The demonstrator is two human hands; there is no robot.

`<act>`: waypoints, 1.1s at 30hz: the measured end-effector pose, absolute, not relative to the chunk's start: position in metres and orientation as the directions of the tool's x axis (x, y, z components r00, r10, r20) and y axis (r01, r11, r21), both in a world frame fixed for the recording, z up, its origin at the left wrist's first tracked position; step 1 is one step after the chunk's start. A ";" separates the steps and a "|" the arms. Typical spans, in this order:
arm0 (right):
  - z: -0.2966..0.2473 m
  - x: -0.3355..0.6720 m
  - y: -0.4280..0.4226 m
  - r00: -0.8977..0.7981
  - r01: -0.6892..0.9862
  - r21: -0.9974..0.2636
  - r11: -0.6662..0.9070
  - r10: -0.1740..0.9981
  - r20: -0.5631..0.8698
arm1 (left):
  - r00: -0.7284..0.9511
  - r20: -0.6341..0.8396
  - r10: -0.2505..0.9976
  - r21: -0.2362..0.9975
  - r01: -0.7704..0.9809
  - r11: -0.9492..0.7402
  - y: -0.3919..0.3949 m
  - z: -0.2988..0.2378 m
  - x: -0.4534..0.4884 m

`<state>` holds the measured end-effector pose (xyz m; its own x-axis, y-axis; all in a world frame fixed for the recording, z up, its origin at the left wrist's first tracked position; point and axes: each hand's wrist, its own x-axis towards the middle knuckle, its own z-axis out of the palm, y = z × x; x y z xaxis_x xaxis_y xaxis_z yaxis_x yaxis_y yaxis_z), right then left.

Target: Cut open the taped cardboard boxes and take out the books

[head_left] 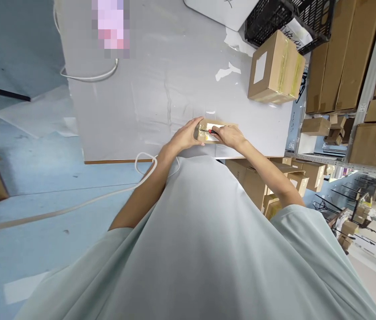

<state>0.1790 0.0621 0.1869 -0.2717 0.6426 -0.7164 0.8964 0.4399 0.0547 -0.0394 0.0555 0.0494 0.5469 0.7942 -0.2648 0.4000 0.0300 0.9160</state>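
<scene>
A small flat cardboard box (pixel 223 126) with a white label lies at the near edge of the white table (pixel 134 102). My left hand (pixel 188 134) is wrapped round the box's left end, fingers curled on it. My right hand (pixel 229 135) rests on the box's top and pinches a small tool with a red and black handle (pixel 209 131), its tip pointing left across the label. Both forearms reach forward over my pale shirt.
A taped cardboard box (pixel 276 69) stands at the table's right, a black plastic crate (pixel 288 20) behind it. White cable (pixel 87 76) loops on the table and trails to the floor. Shelves with cartons (pixel 351 58) fill the right side.
</scene>
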 end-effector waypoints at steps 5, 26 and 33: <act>0.194 0.166 0.064 -0.252 0.883 0.108 0.457 0.655 -0.713 | 0.539 -0.271 0.797 0.915 0.401 0.041 0.057 0.046 -0.037; 0.207 0.261 0.059 -0.173 0.883 0.164 0.440 0.630 -0.757 | 0.472 -0.404 0.783 0.759 0.651 0.000 0.058 0.056 -0.035; 0.187 0.273 0.068 -0.289 0.897 0.016 0.443 0.611 -0.737 | 0.501 -0.374 0.780 0.670 0.728 -0.146 0.057 0.072 0.022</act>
<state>0.2726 0.0678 0.1867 -0.2888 0.6110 -0.7370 0.8966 0.4427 0.0157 0.0217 0.0566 0.0722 0.5014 0.7801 -0.3743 0.7277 -0.1461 0.6702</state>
